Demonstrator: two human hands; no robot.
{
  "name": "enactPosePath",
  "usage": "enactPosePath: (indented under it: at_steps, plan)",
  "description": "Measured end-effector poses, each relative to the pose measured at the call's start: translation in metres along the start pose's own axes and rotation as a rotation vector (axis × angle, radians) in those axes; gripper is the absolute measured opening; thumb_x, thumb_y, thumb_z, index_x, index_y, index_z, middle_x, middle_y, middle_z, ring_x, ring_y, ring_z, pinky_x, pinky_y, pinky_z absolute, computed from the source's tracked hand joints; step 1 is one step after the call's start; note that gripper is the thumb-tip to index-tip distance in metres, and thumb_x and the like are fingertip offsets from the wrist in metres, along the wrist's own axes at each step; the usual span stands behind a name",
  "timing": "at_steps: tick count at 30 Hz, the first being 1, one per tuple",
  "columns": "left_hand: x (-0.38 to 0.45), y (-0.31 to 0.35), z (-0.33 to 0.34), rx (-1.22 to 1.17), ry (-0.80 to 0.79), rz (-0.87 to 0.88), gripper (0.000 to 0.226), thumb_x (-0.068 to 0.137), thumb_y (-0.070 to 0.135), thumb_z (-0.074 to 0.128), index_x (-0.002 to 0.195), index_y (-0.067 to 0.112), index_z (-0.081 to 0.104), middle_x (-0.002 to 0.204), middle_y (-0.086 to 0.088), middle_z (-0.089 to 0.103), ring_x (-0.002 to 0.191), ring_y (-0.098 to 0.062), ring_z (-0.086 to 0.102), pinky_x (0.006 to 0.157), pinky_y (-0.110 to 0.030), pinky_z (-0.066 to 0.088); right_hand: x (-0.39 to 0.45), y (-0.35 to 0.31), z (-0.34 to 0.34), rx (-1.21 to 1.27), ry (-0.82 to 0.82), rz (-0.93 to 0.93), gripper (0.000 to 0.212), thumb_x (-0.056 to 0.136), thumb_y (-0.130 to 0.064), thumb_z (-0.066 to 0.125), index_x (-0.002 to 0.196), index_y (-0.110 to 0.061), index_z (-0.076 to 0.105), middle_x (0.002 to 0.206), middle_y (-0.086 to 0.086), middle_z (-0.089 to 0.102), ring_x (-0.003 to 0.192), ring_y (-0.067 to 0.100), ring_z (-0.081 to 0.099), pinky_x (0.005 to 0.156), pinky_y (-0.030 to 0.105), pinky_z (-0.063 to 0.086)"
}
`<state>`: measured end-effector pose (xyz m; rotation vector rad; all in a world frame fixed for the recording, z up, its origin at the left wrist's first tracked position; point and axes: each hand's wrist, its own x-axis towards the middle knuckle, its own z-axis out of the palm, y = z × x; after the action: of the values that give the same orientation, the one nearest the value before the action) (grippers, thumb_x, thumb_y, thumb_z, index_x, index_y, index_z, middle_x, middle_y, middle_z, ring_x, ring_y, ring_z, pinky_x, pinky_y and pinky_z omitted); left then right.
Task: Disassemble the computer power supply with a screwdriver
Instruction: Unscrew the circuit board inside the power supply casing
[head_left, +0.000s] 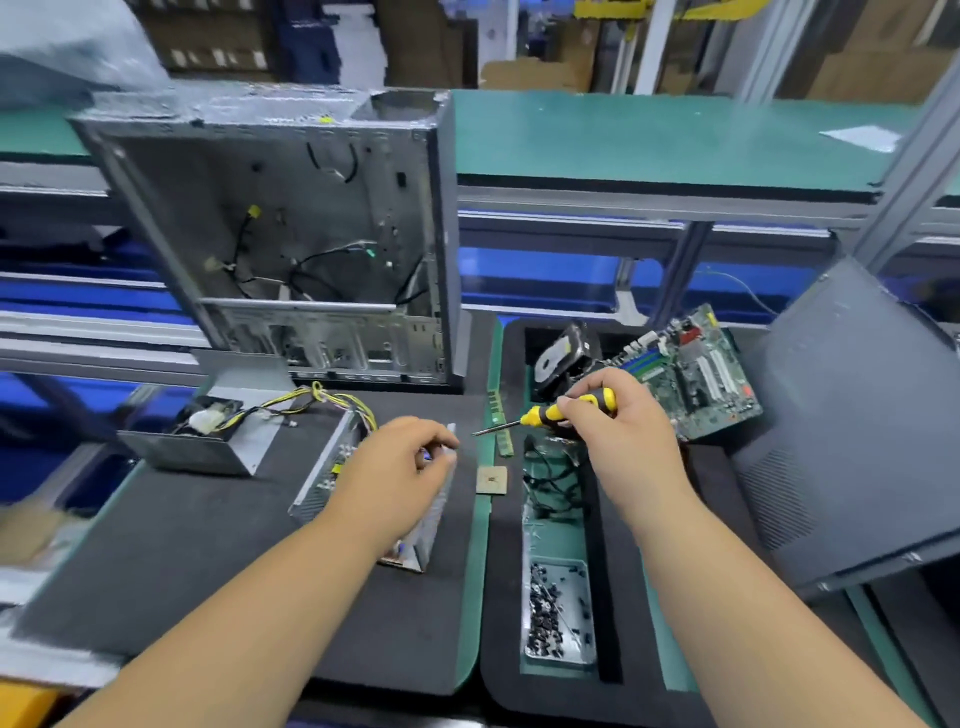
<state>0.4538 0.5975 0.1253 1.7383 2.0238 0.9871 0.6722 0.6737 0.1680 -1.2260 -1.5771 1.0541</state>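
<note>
Left hand (410, 462) rested on the opened power supply (363, 488), fingers curled over its far upper edge and gripping the metal wall, while the right hand (618, 421) held a yellow-and-black screwdriver (550, 414) by the handle, its tip hanging in the air just beyond the left fingers, touching nothing. Behind them, at the back of the bench, stood the gutted computer case (291, 234), with a dark side panel (852, 415) leaning at the right edge. The power supply lay on the dark foam mat (156, 561) near the mat's right edge, its removed cover (208, 441) toward the back left corner with the cable bundle trailing into it. A circuit board (696, 369) lay at the back right, a processor chip (491, 479) between the mats, and a tray of screws (558, 613) toward the front. Judging from this, the tip could slip off a screw and jab the bracing fingers, because they sat so close to its line; a loosened screw could also drop into the housing.
</note>
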Motion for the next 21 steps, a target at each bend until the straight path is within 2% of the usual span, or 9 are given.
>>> enactPosePath:
  at_steps: [5,9,11,15,21]
  plan:
    - [0.005,-0.040,-0.032,-0.036,0.080,-0.082,0.020,0.086,0.012,0.068,0.093,0.032,0.068,0.088,0.013,0.061,0.082,-0.004,0.056,0.080,-0.024,0.048,0.012,-0.009,0.042,0.004,-0.069,-0.008,0.013,0.088,-0.025,0.068,0.079,-0.028,0.058,0.054,-0.013,0.042,0.047,0.006,0.033,0.041,0.014,0.026]
    - [0.014,-0.077,-0.051,-0.068,0.137,-0.151,0.017,0.085,0.009,0.069,0.092,0.025,0.069,0.087,0.010,0.061,0.080,-0.007,0.057,0.081,-0.031,0.050,0.019,-0.015,0.073,-0.054,-0.097,-0.025,0.014,0.090,-0.027,0.068,0.081,-0.025,0.058,0.054,-0.013,0.040,0.046,0.006,0.033,0.041,0.013,0.028]
    - [0.019,-0.097,-0.059,-0.116,0.118,-0.213,0.019,0.087,0.011,0.068,0.087,0.030,0.066,0.085,0.010,0.062,0.077,-0.008,0.058,0.078,-0.031,0.051,0.020,-0.018,0.089,-0.065,-0.104,-0.015,0.014,0.090,-0.029,0.068,0.081,-0.026,0.058,0.055,-0.013,0.041,0.048,0.006,0.034,0.043,0.013,0.030]
    - [0.027,-0.127,-0.064,-0.151,0.022,-0.275,0.027,0.089,0.012,0.067,0.081,0.037,0.059,0.081,0.009,0.061,0.067,0.003,0.054,0.067,-0.016,0.043,0.018,-0.025,0.109,-0.067,-0.116,-0.018,0.017,0.090,-0.029,0.068,0.077,-0.026,0.059,0.055,-0.014,0.042,0.049,0.005,0.035,0.045,0.013,0.031]
    - [0.013,-0.155,-0.059,-0.232,-0.055,-0.345,0.021,0.095,0.018,0.059,0.090,0.038,0.064,0.089,0.007,0.062,0.072,-0.002,0.053,0.072,-0.016,0.042,-0.003,-0.033,0.132,-0.042,-0.246,-0.048,0.019,0.091,-0.024,0.069,0.075,-0.024,0.058,0.055,-0.014,0.047,0.050,0.001,0.040,0.048,0.011,0.032]
